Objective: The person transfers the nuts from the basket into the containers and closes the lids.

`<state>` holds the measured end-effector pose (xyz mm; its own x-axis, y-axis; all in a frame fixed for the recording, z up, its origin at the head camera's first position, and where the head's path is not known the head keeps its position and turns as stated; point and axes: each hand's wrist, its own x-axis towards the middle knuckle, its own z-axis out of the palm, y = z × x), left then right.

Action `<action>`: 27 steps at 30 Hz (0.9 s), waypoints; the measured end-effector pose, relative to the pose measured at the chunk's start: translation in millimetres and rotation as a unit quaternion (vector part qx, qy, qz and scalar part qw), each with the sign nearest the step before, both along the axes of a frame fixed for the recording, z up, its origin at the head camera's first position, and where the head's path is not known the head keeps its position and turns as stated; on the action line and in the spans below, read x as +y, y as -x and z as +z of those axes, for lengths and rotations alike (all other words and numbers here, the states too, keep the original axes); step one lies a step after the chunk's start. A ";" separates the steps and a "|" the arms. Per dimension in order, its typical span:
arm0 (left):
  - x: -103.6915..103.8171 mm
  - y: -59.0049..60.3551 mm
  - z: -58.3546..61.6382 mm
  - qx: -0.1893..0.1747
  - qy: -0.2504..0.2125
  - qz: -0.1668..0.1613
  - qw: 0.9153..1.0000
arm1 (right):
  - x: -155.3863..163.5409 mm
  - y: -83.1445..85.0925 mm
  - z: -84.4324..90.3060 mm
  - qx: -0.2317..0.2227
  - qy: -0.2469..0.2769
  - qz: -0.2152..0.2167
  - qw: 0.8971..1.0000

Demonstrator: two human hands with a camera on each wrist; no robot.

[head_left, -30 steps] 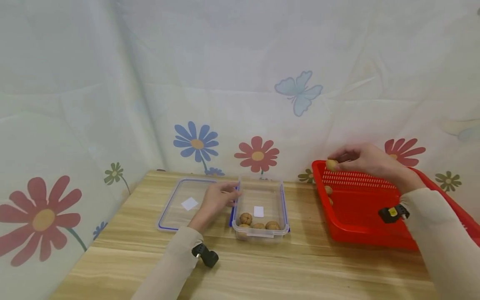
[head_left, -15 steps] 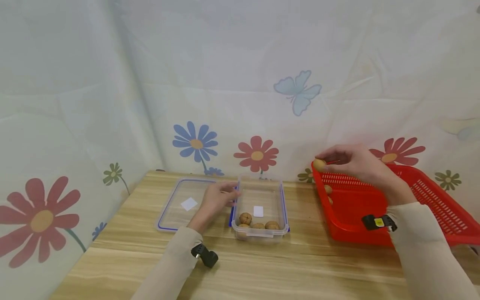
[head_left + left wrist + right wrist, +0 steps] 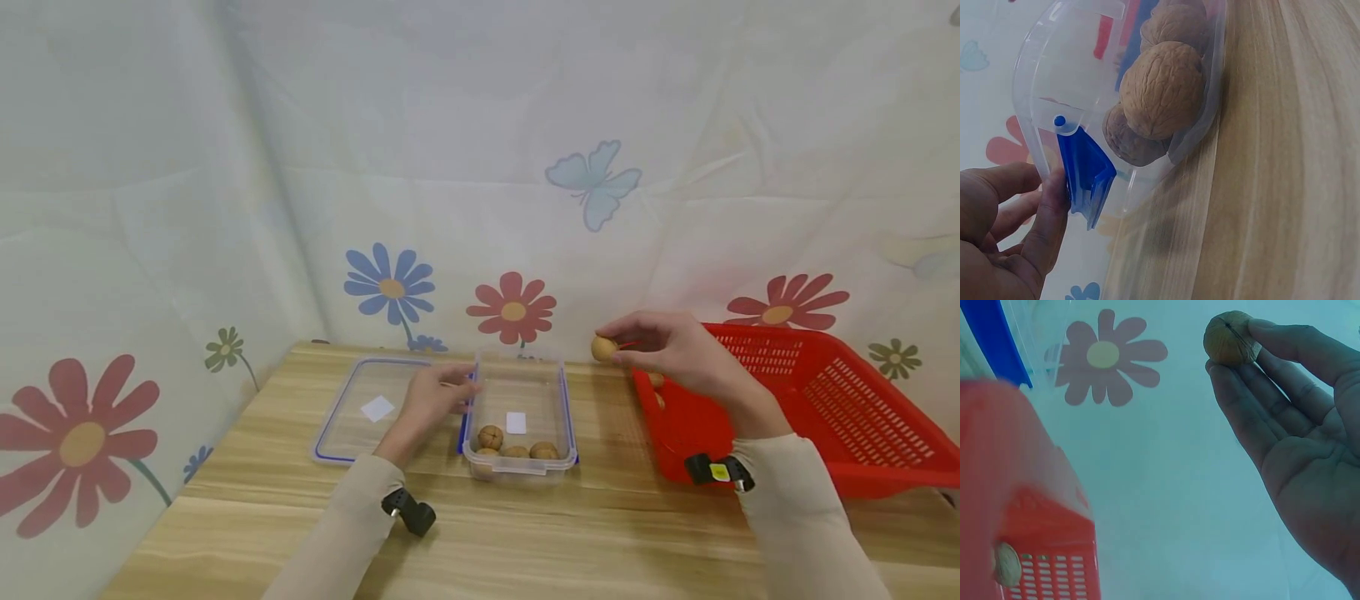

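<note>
My right hand [image 3: 621, 352] pinches a walnut [image 3: 603, 347] between thumb and fingers [image 3: 1254, 406], in the air between the red basket [image 3: 825, 417] and the clear container [image 3: 564, 400]. The right wrist view shows the same walnut [image 3: 1230, 339] at the fingertips. My left hand [image 3: 456, 393] grips the container's left wall by its blue clip [image 3: 1088, 172], the thumb against the clip. Three walnuts [image 3: 516, 450] lie at the container's near end, close up as walnuts [image 3: 1163, 87] in the left wrist view.
The container's lid [image 3: 367, 408] lies flat to its left on the wooden table [image 3: 570, 533]. More walnuts [image 3: 656, 381] sit at the basket's left end. A flower-print cloth [image 3: 480, 167] hangs behind and to the left.
My right hand has carried the walnut left and slightly down, out over the basket's left rim toward the container. The left hand has stayed on the container.
</note>
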<state>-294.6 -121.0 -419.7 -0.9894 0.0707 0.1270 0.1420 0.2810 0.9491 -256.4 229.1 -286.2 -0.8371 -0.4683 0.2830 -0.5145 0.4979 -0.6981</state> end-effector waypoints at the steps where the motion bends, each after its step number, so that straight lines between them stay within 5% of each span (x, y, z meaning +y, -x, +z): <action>1: 0.1 0.0 0.0 0.001 0.000 -0.001 1.000 | -2.4 -0.2 -1.9 0.000 0.004 0.003 1.000; 27: 0.2 -0.3 0.3 0.001 -0.011 -0.002 1.000 | -57.3 7.0 -42.9 -0.057 0.036 0.068 0.995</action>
